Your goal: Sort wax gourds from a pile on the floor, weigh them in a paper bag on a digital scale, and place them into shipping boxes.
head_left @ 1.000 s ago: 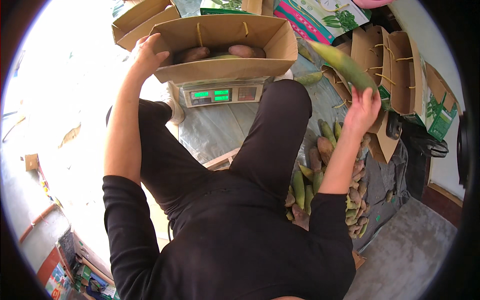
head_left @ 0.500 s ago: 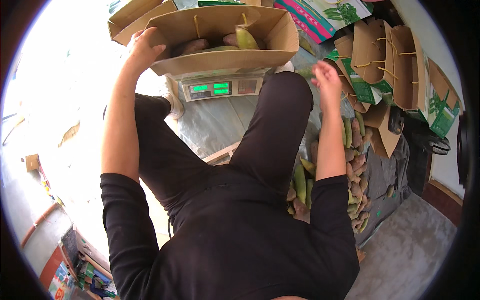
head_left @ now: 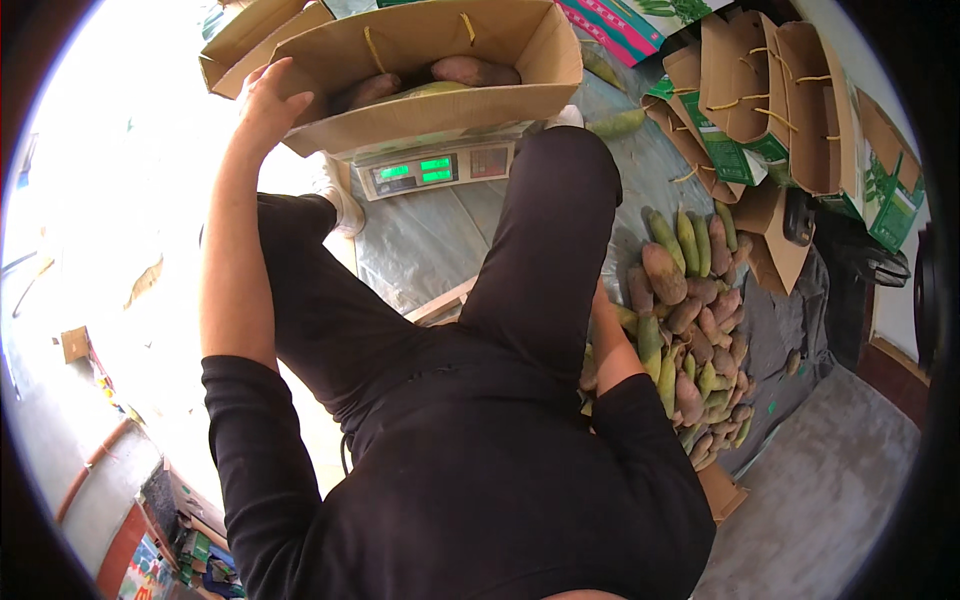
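My left hand (head_left: 266, 108) grips the left end of an open cardboard carton (head_left: 420, 115), fingers over its rim and thumb inside. In the carton lie long root vegetables: a reddish-brown one (head_left: 476, 71), another brownish one (head_left: 372, 91) and a green one partly hidden by the near wall. Under the carton is a digital scale (head_left: 435, 168) with lit green displays. My right hand (head_left: 601, 300) reaches down beside my right thigh, next to a pile of green and reddish-brown root vegetables (head_left: 690, 315). The thigh hides its fingers.
Several open cartons with yellow cord handles (head_left: 745, 100) stand at the far right. A pink and green printed box (head_left: 625, 30) lies behind. A loose green root vegetable (head_left: 617, 124) rests on plastic sheeting (head_left: 410, 250). Another carton (head_left: 255, 40) adjoins at the far left.
My right hand has dropped from beside the carton to behind my right thigh. The green vegetable that stuck up at the carton's right no longer does. My left hand keeps its place on the carton.
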Motion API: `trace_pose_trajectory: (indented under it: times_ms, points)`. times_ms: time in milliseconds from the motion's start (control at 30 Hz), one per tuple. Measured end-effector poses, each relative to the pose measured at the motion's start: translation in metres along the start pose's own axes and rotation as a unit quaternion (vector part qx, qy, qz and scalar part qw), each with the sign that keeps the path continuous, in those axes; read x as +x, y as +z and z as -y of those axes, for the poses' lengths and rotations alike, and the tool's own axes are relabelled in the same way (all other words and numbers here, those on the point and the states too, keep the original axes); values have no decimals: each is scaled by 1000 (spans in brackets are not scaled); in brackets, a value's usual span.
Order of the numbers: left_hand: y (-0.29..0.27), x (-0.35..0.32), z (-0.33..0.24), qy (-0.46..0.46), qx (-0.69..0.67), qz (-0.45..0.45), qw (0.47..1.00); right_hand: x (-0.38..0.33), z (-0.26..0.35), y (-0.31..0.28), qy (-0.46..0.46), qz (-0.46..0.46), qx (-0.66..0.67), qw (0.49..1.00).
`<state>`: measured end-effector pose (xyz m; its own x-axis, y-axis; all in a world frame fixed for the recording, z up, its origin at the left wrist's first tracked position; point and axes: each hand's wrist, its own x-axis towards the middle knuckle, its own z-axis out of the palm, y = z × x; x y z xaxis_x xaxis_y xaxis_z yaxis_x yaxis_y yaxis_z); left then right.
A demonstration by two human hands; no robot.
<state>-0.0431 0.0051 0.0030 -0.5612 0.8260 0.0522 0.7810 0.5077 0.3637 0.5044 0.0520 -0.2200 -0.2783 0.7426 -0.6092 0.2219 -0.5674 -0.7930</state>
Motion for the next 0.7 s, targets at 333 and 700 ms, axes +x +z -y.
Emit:
trace_pose_trajectory:
  times_ms: [333,700]
  points:
    - [5,10,-10,1,-13,0,1000,39,-77,-29,89,61,137,985]
    - [4,8,-12,-15,-53,8,998,23,-1,3,113,-19,173,978]
